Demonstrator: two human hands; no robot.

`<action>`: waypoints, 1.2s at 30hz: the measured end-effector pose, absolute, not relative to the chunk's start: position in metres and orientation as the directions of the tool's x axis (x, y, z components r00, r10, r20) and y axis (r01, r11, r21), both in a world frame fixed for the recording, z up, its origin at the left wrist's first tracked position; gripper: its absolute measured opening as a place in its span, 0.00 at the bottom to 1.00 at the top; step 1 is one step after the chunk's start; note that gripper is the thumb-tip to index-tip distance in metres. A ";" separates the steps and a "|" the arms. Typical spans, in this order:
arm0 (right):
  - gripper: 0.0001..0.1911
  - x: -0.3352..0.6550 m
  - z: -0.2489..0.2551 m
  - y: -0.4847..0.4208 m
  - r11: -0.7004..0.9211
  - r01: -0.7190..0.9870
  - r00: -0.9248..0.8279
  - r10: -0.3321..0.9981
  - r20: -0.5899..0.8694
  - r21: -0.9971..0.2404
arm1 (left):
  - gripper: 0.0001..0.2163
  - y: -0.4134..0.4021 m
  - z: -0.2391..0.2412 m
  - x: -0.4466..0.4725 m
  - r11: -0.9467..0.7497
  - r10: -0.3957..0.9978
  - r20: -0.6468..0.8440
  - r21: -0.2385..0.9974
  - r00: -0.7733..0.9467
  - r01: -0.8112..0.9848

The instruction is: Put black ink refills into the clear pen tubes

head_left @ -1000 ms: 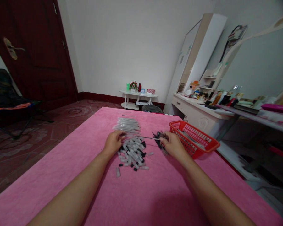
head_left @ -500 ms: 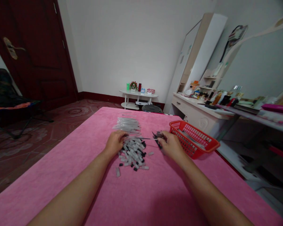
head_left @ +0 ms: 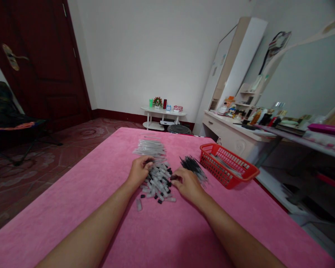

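A heap of small clear caps and black plugs (head_left: pixel 158 182) lies on the pink table cloth (head_left: pixel 167 230). My left hand (head_left: pixel 139 169) rests at the heap's left edge, fingers curled on a thin clear tube. My right hand (head_left: pixel 185 183) sits at the heap's right edge, fingers bent and pinched on something small that I cannot make out. Behind the heap lies a bundle of clear tubes (head_left: pixel 150 147). A bunch of thin black refills (head_left: pixel 192 165) lies between my right hand and the red basket (head_left: pixel 241 175).
The red basket holds several finished pens and sits at the table's right edge. A dressing table (head_left: pixel 240 130) with bottles stands to the right, a small white side table (head_left: pixel 163 113) by the far wall, a dark door (head_left: pixel 41 63) at left.
My right hand has left the black refills and moved left to the right edge of the cap heap. My left hand has stayed at the heap's left side.
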State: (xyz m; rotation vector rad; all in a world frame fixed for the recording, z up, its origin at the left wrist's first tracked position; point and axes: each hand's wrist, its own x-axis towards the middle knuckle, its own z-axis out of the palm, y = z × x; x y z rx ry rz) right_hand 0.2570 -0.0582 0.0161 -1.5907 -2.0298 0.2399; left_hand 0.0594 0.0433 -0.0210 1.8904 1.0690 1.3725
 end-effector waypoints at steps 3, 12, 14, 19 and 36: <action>0.08 0.256 0.016 -0.060 0.289 0.872 -0.194 0.945 0.264 -0.394 | 0.09 0.043 -0.021 0.059 -0.527 0.850 0.502 0.801 0.160 0.282; 0.03 0.247 0.012 -0.060 0.278 0.818 -0.086 0.925 0.370 -0.504 | 0.09 0.037 -0.018 0.058 -0.655 0.755 0.573 0.640 0.317 0.403; 0.03 0.246 0.011 -0.058 0.257 0.725 0.009 0.924 0.382 -0.639 | 0.10 0.034 -0.015 0.059 -0.689 0.723 0.592 0.588 0.355 0.423; 0.05 0.252 0.009 -0.050 0.274 0.549 0.115 0.911 0.396 -0.790 | 0.09 0.025 -0.008 0.065 -0.771 0.632 0.633 0.458 0.447 0.442; 0.06 0.255 0.012 -0.051 0.266 0.348 0.170 0.925 0.339 -0.899 | 0.08 0.019 -0.004 0.069 -0.813 0.577 0.657 0.405 0.485 0.418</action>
